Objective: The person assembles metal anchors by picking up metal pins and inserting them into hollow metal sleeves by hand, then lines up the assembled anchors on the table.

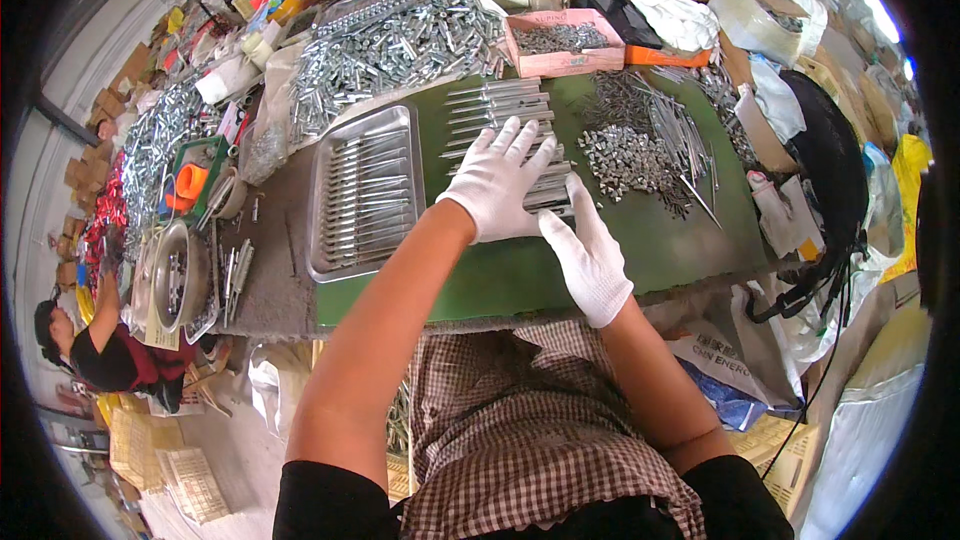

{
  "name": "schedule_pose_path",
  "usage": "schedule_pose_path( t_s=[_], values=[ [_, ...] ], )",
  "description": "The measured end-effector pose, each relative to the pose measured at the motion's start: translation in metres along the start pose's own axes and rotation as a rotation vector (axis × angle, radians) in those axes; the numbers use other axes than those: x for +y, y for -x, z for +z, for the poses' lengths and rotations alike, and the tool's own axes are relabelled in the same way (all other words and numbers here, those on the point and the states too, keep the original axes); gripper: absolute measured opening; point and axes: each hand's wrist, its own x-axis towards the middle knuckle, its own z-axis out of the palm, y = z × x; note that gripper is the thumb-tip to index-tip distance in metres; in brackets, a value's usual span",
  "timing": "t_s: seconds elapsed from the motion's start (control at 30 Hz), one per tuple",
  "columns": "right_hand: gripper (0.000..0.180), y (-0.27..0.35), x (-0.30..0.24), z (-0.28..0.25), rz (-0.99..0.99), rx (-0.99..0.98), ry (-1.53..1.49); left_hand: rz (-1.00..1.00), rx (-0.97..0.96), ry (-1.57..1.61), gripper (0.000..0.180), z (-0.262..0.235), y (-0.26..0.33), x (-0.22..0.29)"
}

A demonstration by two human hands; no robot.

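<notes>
White gloves cover both hands. My left hand [497,185] lies over a row of slim metal rods [505,100] on a green mat [670,250], its fingers stretched out across them. At the right ends of the nearer rods is my right hand [592,265], fingers extended and apart from the thumb; its fingertips are close to the rods or touching them. Part of the row is hidden under the hands. Left of them, a metal tray [318,210] holds a neat column of similar rods [370,190].
Right of the rods lie a heap of small metal pieces [625,158] and long thin pins [690,135]. A pink box [570,62] of small parts stands behind. Many metal tubes [400,50] are piled at the far left. Other people [110,355] sit at left and across.
</notes>
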Motion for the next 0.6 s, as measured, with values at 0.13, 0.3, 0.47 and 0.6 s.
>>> schedule_pose_path(
  t_s=[0.13,0.3,0.47,0.6],
  values=[
    [0.066,0.005,0.009,0.002,-0.105,0.056,0.036,-0.047,0.130,0.101,0.094,0.011,-0.004,-0.003],
    [0.064,0.016,0.000,0.000,-0.161,0.079,0.211,-0.086,0.195,-0.023,0.083,0.018,-0.008,-0.001],
    [0.055,0.038,-0.011,-0.016,-0.182,0.164,0.130,-0.228,0.168,0.135,0.062,0.013,-0.010,0.001],
    [0.041,0.075,-0.026,-0.057,-0.260,0.284,0.285,-0.263,0.077,0.071,0.059,0.013,-0.019,0.009]
  ],
)
